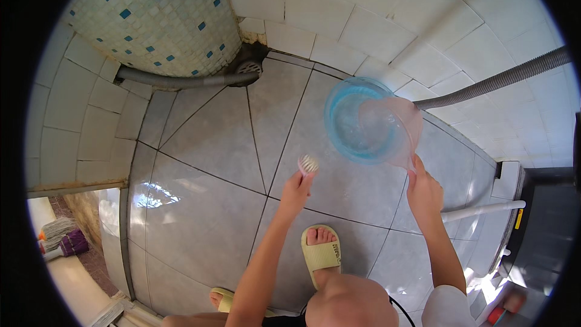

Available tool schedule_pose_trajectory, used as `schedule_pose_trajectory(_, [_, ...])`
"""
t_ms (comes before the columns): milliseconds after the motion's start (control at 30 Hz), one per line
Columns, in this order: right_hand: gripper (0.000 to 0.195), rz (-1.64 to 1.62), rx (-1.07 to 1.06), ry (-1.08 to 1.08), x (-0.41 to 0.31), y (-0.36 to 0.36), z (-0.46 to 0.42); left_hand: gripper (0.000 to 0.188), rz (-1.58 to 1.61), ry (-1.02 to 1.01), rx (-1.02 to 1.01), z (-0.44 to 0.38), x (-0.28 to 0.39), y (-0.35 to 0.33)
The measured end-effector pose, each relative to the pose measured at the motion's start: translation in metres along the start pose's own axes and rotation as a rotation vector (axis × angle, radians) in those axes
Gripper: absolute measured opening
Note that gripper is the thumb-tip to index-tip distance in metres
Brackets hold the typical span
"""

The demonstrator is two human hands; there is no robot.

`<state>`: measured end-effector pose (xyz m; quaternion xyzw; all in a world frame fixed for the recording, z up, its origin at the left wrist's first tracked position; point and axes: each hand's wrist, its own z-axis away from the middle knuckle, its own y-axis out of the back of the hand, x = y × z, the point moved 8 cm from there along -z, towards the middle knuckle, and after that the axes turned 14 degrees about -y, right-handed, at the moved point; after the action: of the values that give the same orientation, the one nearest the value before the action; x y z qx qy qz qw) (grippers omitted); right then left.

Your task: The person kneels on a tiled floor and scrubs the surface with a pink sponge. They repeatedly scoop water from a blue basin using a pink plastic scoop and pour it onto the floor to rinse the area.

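My left hand (pixel 294 193) grips a small scrub brush (pixel 308 164) with pale bristles and a pinkish body, held above the grey floor. Its bristles face up and to the right. In my right hand (pixel 425 190) is the handle of a translucent pink plastic water scoop (pixel 405 120). The scoop is tilted over a translucent blue plastic basin (pixel 335 120), hiding part of its right side. Water appears to be in the basin, which stands on the tiles close to the wall. Whether the scoop touches the basin, I cannot tell.
A floor drain (pixel 249 69) takes a grey corrugated hose (pixel 181 81) at the back. Another grey hose (pixel 490 79) runs along the white tiled wall (pixel 372 27). A white pipe (pixel 483 211) lies at right. Mop heads (pixel 59 231) show beyond the doorway. My slippered foot (pixel 322 250) stands on wet-looking tiles.
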<state>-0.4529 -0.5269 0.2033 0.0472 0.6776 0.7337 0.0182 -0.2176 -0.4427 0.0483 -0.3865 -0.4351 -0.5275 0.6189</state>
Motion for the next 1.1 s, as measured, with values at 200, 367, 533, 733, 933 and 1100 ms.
schedule_pose_trajectory(200, [0.047, 0.123, -0.016, -0.031, -0.003, -0.006, -0.002, 0.009, -1.267, -0.585, 0.033, -0.117, 0.051, -0.079])
schedule_pose_trajectory(367, [0.053, 0.054, -0.117, -0.061, 0.001, -0.008, 0.002, 0.011, -1.568, -0.334, -0.501, -0.150, 0.016, -0.112])
schedule_pose_trajectory(533, [0.057, 0.191, -0.291, -0.106, -0.021, -0.022, -0.023, 0.012, -1.152, -0.247, -0.337, -0.128, 0.063, -0.085])
schedule_pose_trajectory(733, [0.042, 0.084, -0.384, -0.016, -0.054, -0.038, -0.052, 0.029, -0.703, -0.093, -0.242, -0.052, 0.105, 0.048])
schedule_pose_trajectory(933, [0.025, -0.631, -0.607, -0.123, -0.017, -0.089, -0.091, 0.028, -0.282, 0.235, 0.188, 0.047, 0.100, 0.197])
schedule_pose_trajectory(1100, [0.024, -0.927, -1.050, -0.395, -0.026, -0.068, -0.074, 0.031, -0.008, 0.141, 0.478, 0.130, 0.094, 0.275])
